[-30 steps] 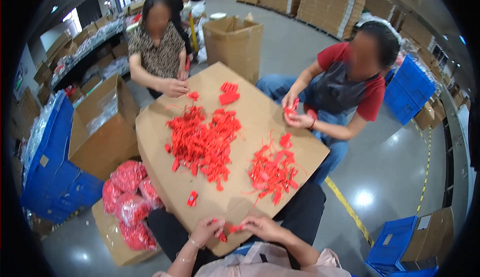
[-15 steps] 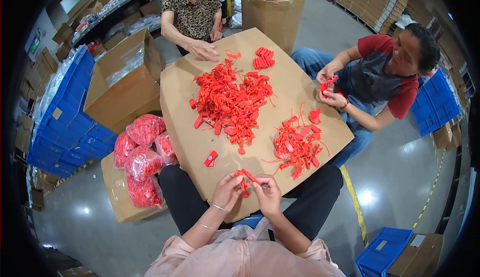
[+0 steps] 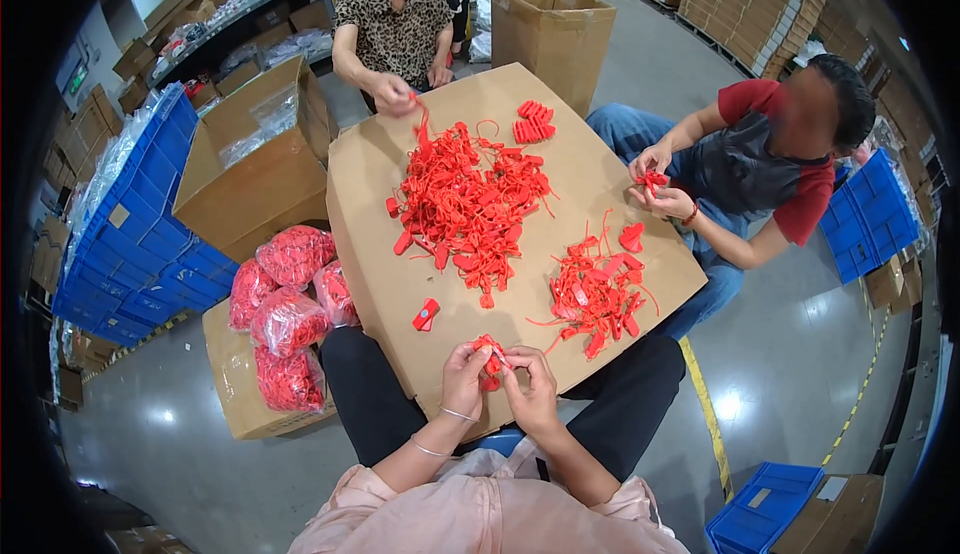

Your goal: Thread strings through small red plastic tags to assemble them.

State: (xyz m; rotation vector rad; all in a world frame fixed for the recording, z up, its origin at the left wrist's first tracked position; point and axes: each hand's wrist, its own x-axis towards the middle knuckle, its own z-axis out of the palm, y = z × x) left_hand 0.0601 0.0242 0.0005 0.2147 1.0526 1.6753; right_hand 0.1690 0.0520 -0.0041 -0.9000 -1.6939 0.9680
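Red corded pieces [image 3: 465, 204] on cardboard [image 3: 600, 189]

The cardboard tabletop [image 3: 590, 186] bears a large red heap [image 3: 465, 204], a smaller pile [image 3: 600, 292], a red row [image 3: 534, 123] and loose red pieces [image 3: 426, 315].

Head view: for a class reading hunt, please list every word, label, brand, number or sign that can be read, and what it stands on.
None can be read.
Pale label on the blue crates at left: too small.
White sheet on the lower-right cardboard box: too small.
Light label on the lower-right blue crate: too small.
Lone red piece: any lettering is too small.
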